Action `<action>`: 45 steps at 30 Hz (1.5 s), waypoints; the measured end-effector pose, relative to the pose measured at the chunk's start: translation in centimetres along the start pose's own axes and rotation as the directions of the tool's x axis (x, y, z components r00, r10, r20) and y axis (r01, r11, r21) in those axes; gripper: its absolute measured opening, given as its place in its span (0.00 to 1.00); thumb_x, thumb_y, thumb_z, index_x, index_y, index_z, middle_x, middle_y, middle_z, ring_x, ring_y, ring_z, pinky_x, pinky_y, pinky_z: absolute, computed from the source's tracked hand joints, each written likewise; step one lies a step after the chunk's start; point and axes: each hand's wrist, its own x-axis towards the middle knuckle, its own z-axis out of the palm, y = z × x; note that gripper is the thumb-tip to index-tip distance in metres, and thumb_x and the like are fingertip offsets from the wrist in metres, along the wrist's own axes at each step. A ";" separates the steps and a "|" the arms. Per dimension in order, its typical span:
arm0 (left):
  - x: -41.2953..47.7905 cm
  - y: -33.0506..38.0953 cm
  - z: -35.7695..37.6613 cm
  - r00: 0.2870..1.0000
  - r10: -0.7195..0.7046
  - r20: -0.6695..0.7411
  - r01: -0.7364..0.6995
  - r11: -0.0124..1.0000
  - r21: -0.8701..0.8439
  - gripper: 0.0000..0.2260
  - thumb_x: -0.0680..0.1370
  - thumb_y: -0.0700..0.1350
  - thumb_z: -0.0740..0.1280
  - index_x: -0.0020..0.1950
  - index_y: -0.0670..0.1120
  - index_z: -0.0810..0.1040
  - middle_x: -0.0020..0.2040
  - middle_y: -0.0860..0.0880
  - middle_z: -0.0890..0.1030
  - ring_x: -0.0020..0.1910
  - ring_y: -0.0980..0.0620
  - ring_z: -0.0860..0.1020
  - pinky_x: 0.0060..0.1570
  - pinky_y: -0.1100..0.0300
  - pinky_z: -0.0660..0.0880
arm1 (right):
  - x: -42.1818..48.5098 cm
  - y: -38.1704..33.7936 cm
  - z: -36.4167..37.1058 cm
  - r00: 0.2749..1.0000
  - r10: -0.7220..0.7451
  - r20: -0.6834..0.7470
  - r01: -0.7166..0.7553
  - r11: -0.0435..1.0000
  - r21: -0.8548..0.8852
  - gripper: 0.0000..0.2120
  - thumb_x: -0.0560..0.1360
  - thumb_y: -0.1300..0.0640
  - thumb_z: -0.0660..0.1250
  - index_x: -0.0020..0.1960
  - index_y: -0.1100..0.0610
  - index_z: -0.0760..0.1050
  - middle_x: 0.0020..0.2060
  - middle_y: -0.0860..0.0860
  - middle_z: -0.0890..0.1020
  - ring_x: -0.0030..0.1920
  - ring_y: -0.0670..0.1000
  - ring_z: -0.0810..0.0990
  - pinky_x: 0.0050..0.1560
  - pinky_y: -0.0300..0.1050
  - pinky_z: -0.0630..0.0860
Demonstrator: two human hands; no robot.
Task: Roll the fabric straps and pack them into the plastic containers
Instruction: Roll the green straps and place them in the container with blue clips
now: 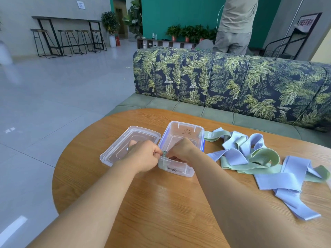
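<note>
Straight down from the head camera: a round wooden surface [161,203], with two bare forearms reaching in from the bottom edge. The left hand [143,156] and the right hand [180,151] meet fingertip to fingertip. Each grip is closed in a pinch on a small green strap roll [163,154], held between them at the near left corner of a clear plastic container [186,124]. Green fabric shows through the container's near wall just below the fingers, so the roll looks partly inside (how tightly it is wound cannot be told, as the fingers cover most of it). The container's lid [116,153] lies just beside its left side. To the right, a tangle of loose straps [250,154], pale blue and pale green, lies unrolled on the surface, with one green end reaching the container's far right corner. Beyond the surface is a leaf-print sofa [232,83], and a person [232,24] stands behind it.

The step in hand appears to be seating this roll. To do it well, press the roll into the corner so two walls brace it, turn its free end against a wall so it cannot spring open, then let go one hand at a time. Tucking it tight into the corner leaves room for the many straps yet to be rolled.
</note>
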 end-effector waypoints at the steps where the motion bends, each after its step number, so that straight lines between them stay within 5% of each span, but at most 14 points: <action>1: 0.0 0.0 0.0 1.000 -0.001 0.001 0.001 1.000 -0.003 0.14 0.82 0.47 0.58 0.61 0.58 0.80 0.51 0.56 0.80 0.63 0.45 0.61 0.61 0.55 0.67 | 0.1 0.0 0.1 1.000 -0.003 -0.008 0.003 1.000 0.002 0.07 0.69 0.63 0.74 0.36 0.60 0.76 0.32 0.54 0.79 0.33 0.51 0.77 0.39 0.42 0.76; 12: -0.1 0.3 -0.2 1.000 0.023 0.017 -0.023 1.000 0.021 0.14 0.82 0.48 0.57 0.60 0.57 0.80 0.44 0.56 0.79 0.61 0.45 0.61 0.58 0.54 0.67 | 0.4 -0.2 0.4 0.999 0.014 -0.044 -0.010 0.997 0.078 0.08 0.69 0.65 0.72 0.33 0.61 0.76 0.32 0.57 0.81 0.35 0.53 0.80 0.52 0.49 0.81; 20: 0.2 0.1 -0.1 0.999 0.037 -0.008 -0.037 0.998 0.042 0.14 0.82 0.48 0.57 0.60 0.57 0.80 0.46 0.55 0.80 0.54 0.47 0.60 0.61 0.53 0.65 | 0.7 -0.3 0.8 0.998 0.000 -0.067 -0.001 1.000 -0.012 0.08 0.67 0.59 0.75 0.35 0.60 0.77 0.32 0.54 0.82 0.33 0.52 0.80 0.48 0.48 0.82; 25: 0.8 -0.8 0.3 0.994 0.109 -0.026 -0.107 0.991 0.075 0.13 0.82 0.49 0.58 0.52 0.59 0.82 0.40 0.58 0.78 0.54 0.47 0.70 0.59 0.52 0.62 | 0.6 -0.4 0.6 0.998 -0.014 -0.061 0.013 1.000 -0.025 0.06 0.68 0.62 0.74 0.35 0.60 0.77 0.31 0.55 0.81 0.33 0.53 0.79 0.50 0.50 0.82; 36: 1.4 -1.2 0.7 0.994 0.107 -0.020 -0.104 0.987 0.124 0.14 0.82 0.49 0.57 0.55 0.59 0.82 0.47 0.57 0.80 0.56 0.46 0.65 0.60 0.51 0.64 | 0.9 -0.4 0.5 0.999 -0.022 -0.044 0.020 0.999 -0.046 0.05 0.69 0.61 0.74 0.38 0.61 0.78 0.34 0.56 0.83 0.34 0.53 0.80 0.49 0.49 0.83; 45: 2.3 -2.0 1.3 0.984 0.171 -0.048 -0.162 0.974 0.156 0.13 0.81 0.50 0.57 0.51 0.59 0.82 0.50 0.59 0.80 0.55 0.49 0.71 0.56 0.52 0.61 | 1.0 -0.4 0.5 0.999 -0.015 -0.045 0.013 0.999 -0.044 0.06 0.69 0.61 0.74 0.37 0.60 0.77 0.33 0.56 0.82 0.34 0.53 0.81 0.49 0.49 0.83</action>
